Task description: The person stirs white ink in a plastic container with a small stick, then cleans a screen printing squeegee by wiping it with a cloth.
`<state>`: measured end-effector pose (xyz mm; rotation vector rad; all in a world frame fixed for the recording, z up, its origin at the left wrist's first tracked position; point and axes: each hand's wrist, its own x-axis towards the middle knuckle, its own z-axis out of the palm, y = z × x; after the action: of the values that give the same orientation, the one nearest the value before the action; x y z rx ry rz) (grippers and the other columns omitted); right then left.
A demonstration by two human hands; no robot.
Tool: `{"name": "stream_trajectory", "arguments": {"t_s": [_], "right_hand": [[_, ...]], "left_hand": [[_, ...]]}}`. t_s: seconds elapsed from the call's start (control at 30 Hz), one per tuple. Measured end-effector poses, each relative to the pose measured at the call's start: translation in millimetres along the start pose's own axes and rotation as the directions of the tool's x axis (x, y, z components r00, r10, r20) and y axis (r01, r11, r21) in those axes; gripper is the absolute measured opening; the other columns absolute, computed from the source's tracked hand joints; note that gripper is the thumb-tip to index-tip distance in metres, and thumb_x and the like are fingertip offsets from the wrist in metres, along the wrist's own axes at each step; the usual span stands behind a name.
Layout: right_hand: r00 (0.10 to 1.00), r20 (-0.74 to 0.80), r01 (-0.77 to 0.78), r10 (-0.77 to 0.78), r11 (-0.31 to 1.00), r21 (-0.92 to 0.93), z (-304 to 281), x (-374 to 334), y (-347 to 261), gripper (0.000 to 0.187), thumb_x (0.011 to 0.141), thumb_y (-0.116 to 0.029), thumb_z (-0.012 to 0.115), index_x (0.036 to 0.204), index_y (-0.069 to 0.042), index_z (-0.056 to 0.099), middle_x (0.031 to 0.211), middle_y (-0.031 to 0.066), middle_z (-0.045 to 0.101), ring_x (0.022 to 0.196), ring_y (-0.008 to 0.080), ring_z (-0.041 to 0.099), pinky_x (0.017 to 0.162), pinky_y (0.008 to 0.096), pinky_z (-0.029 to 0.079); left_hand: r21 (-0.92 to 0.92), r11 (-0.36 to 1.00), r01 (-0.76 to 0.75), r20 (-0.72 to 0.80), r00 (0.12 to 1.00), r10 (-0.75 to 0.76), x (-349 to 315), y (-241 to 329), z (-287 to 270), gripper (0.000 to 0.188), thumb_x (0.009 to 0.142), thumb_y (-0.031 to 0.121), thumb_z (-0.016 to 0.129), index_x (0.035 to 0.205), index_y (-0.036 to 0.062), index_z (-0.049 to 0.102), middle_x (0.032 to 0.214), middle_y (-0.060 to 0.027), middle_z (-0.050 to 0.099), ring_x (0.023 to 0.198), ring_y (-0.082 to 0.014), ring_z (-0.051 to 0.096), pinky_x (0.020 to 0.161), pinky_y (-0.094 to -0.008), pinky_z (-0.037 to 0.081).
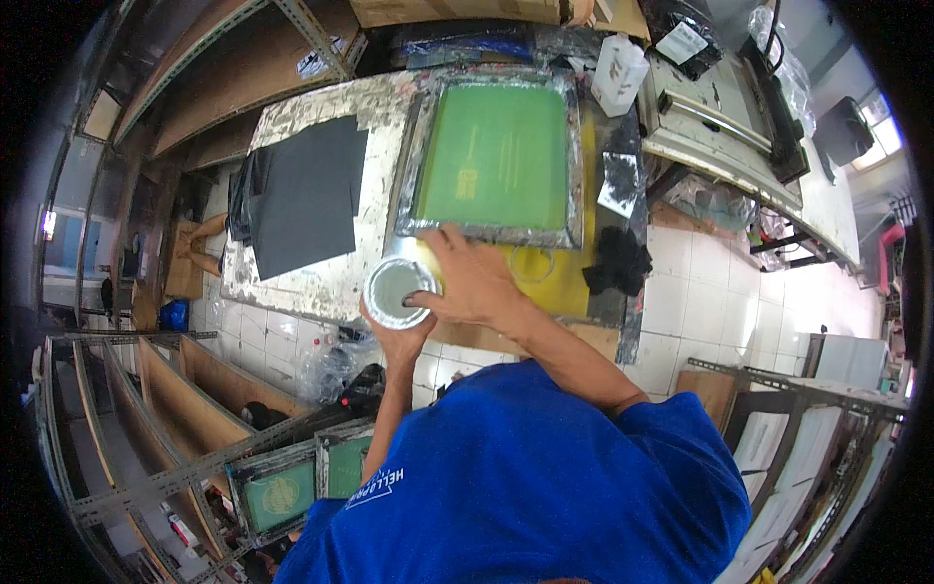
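Note:
My left hand is wrapped round a round, white-rimmed tub from its near side. The tub's mouth faces up, and its inside looks pale; what it contains is hard to make out. My right hand reaches over the tub's right side with its thumb at the rim and its other fingers stretched forward. Those fingertips come close to the near edge of a screen-printing frame with green mesh, lying flat on the table. A pale design shows on the mesh. Beneath the right forearm a yellow surface bears a ring-shaped outline.
Black sheets lie on the stained white table at the left. Right of the frame are a white plastic bottle and a crumpled black cloth. Shelving stands at the left, near further green screens. Another person's bare feet show far left.

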<state>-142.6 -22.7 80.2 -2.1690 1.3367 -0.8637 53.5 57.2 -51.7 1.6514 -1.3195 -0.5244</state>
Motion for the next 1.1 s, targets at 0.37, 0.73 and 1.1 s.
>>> {"name": "stream_trajectory", "arguments": {"t_s": [0.37, 0.73, 1.1], "right_hand": [[0.606, -0.702, -0.755, 0.374, 0.549, -0.359, -111.3, 195.8, 386.2, 0.128, 0.063, -0.078, 0.073, 0.149, 0.007, 0.029, 0.149, 0.0285, 0.039, 0.138, 0.0411, 0.039, 0.114, 0.0481, 0.032], [0.779, -0.513, -0.362, 0.36, 0.927, 0.101, -200.3, 228.3, 533.0, 0.076, 0.062, -0.022, 0.092, 0.122, 0.008, 0.057, 0.117, 0.0235, 0.064, 0.105, 0.0353, 0.062, 0.094, 0.0449, 0.052], [0.874, -0.452, -0.174, 0.179, 0.983, 0.052, -202.0, 150.7, 329.5, 0.069, 0.064, -0.013, 0.089, 0.122, 0.008, 0.059, 0.109, 0.0192, 0.067, 0.096, 0.028, 0.064, 0.092, 0.0394, 0.05]], "left_hand": [[0.233, 0.958, 0.167, -0.26, 0.96, -0.105, -18.9, 48.0, -47.2, 0.1, 0.052, 0.027, 0.091, 0.135, -0.0015, 0.042, 0.133, -0.0163, 0.05, 0.124, -0.0325, 0.049, 0.11, -0.0425, 0.035], [0.514, 0.775, 0.368, -0.466, 0.878, -0.108, -57.4, 26.4, -81.5, 0.109, 0.051, 0.022, 0.093, 0.139, -0.0018, 0.032, 0.13, -0.0176, 0.049, 0.123, -0.0332, 0.051, 0.106, -0.0402, 0.04], [0.383, 0.844, 0.375, -0.502, 0.852, -0.15, -67.0, 19.9, -82.9, 0.109, 0.05, 0.024, 0.092, 0.138, -0.0021, 0.034, 0.129, -0.0176, 0.051, 0.122, -0.0332, 0.052, 0.108, -0.0399, 0.039]]}}
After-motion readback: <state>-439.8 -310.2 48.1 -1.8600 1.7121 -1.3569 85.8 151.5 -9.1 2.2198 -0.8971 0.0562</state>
